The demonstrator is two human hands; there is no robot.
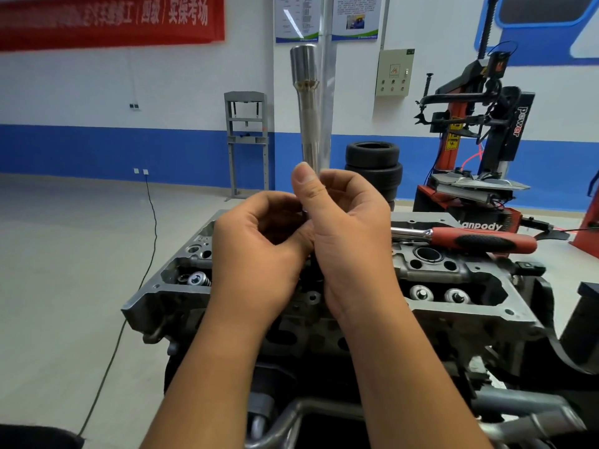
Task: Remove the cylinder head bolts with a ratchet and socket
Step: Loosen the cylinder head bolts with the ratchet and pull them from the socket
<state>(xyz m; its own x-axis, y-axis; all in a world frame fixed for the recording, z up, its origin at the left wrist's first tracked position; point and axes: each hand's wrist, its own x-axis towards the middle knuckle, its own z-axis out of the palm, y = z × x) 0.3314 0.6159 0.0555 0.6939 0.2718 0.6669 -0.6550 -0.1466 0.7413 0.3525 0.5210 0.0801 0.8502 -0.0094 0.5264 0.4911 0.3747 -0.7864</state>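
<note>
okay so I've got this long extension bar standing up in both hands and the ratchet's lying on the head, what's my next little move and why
Probably free the right hand and pick up the ratchet. Both hands grip the extension bar at its base, its upper end bare, and the ratchet lies unattached on the cylinder head to the right. The left hand can steady the bar.

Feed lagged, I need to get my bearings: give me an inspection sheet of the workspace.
Surface: cylinder head on a stand, valve springs exposed.
Job's things: long extension bar held upright; ratchet lies on the head, right side.
Clutter: nothing seen.
Grippers: left hand and right hand both grip the bar's lower end; what the fingers hide is unclear.
Cables: black cable runs from wall socket across floor.
Surroundings: tyre stack, tyre changer, press frame.
</note>
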